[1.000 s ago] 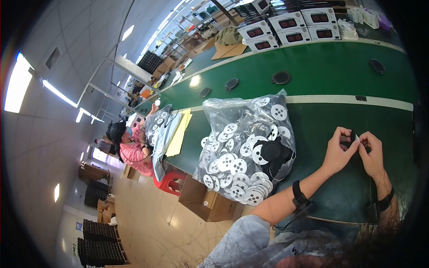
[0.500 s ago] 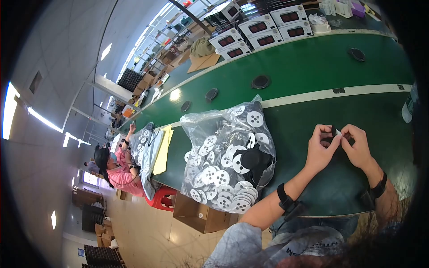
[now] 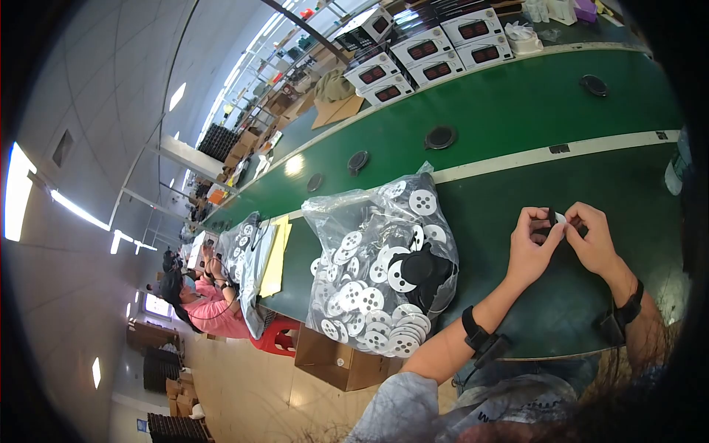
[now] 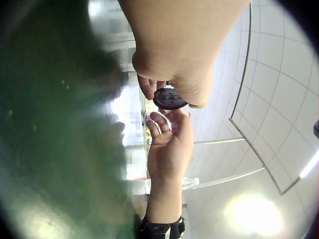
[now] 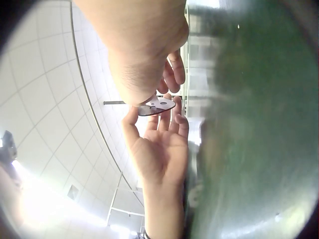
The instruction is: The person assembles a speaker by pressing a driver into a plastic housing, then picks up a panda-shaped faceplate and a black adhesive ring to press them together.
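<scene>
Both hands meet above the green table at the right and hold one small round black disc with a white face. In the left wrist view the dark disc sits pinched between the fingers of both hands. The right wrist view shows its white side with small holes. My left hand grips it from the left, my right hand from the right. A clear plastic bag full of white perforated discs and black parts lies left of the hands.
Several black round parts lie along the far green strip. White boxed appliances are stacked beyond. A cardboard box sits below the table edge. Another person works at a second bag further left. A bottle stands at the right edge.
The head view has shifted, so the scene sits differently in frame. Both hands stay together on the small disc, with only slight finger movement.
</scene>
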A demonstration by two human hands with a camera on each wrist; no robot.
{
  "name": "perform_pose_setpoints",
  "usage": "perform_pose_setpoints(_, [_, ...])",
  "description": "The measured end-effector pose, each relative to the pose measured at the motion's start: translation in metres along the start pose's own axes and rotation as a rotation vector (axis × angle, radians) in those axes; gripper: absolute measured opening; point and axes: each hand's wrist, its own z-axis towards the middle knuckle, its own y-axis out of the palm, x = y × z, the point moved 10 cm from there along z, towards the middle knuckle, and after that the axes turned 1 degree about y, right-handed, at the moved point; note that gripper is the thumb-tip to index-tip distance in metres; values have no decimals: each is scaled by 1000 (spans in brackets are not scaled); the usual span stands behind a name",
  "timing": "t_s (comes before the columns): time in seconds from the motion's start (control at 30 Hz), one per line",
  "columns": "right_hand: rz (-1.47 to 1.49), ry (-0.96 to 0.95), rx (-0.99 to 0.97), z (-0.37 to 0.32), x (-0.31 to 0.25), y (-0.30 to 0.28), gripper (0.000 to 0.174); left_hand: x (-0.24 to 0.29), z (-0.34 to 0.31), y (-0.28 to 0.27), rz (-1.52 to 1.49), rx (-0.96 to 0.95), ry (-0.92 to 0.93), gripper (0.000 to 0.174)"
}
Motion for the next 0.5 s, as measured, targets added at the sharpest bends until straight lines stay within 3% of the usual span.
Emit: perform_pose_setpoints(0.5, [-6,17,-49,-4,-2,-7,13,2,-2,3,-22,-16,0,27])
